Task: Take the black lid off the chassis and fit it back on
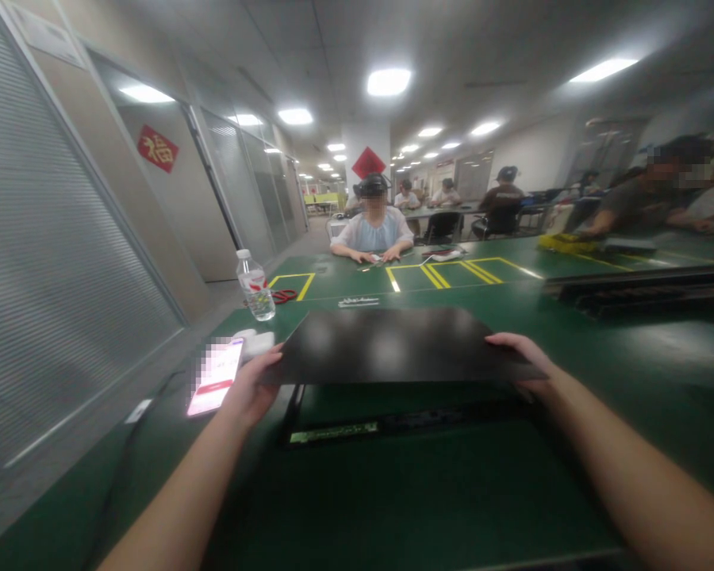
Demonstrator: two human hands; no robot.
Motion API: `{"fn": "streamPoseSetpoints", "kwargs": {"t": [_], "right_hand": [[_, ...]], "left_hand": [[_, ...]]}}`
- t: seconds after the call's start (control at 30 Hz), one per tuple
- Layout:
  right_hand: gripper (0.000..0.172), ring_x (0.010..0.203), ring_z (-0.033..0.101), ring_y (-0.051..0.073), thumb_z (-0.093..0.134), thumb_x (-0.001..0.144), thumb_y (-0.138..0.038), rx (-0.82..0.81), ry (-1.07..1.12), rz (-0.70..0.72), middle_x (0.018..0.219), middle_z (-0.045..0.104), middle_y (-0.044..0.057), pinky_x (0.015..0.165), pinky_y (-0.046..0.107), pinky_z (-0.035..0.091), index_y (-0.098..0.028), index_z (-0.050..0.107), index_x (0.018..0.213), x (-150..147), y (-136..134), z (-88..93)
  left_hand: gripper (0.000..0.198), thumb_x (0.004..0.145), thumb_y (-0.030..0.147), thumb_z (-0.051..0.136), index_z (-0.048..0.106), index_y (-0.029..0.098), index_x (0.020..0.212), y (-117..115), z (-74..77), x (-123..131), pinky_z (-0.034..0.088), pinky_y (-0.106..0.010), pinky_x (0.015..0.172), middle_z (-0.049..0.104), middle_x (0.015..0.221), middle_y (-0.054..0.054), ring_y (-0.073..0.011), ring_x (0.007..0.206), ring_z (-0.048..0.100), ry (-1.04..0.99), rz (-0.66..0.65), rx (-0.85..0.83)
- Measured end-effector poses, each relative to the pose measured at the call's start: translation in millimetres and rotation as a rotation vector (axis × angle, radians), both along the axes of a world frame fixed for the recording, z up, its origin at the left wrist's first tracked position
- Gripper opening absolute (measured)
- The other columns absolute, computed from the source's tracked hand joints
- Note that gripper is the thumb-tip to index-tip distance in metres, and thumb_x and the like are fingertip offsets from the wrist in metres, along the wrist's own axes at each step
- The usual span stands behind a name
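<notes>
A flat glossy black panel (393,345) is held level a little above the green table (428,492). My left hand (251,387) grips its near left corner, fingers curled under the edge. My right hand (527,355) grips its near right corner, fingers on top of the edge. Beneath the panel a dark frame (393,424) with a pale green strip lies on the table.
A lit phone (216,377) and a white object (255,341) lie left of the panel, a water bottle (255,285) and red scissors (284,296) beyond. A long black part (648,289) lies at right. A person (374,230) sits opposite; others work behind.
</notes>
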State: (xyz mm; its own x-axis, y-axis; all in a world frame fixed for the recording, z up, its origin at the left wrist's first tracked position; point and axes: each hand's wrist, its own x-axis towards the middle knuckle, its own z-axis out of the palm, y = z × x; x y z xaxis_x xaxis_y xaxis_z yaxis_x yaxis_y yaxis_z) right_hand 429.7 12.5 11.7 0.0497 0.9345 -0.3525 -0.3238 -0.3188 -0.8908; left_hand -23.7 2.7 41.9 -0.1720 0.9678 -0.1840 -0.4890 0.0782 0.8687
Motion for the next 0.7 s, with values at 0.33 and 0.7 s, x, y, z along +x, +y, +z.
{"fn": "streamPoseSetpoints", "kwargs": {"t": [0.33,0.7], "right_hand": [[0.027,0.068,0.070,0.019,0.062,0.075,-0.011,0.034,-0.099,-0.093,0.083,0.074,0.011,0.058,0.027,0.054,-0.015,0.065,0.102,3.3,4.8,-2.4],[0.031,0.062,0.069,0.020,0.062,0.077,-0.022,0.068,-0.372,-0.192,0.072,0.073,0.008,0.056,0.028,0.051,-0.020,0.061,0.108,-3.4,1.4,1.1]], "left_hand": [[0.042,0.058,0.011,0.065,0.075,0.012,0.098,-0.3,-1.9,-3.0,0.051,-0.020,0.055,0.077,0.082,-0.005,-0.0152,0.064,0.067,0.063,0.012,0.098],[0.048,0.052,0.016,0.069,0.070,0.013,0.100,1.7,-9.1,-6.5,0.050,-0.024,0.051,0.072,0.074,-0.003,-0.0166,0.058,0.064,0.175,-0.021,0.070]]}}
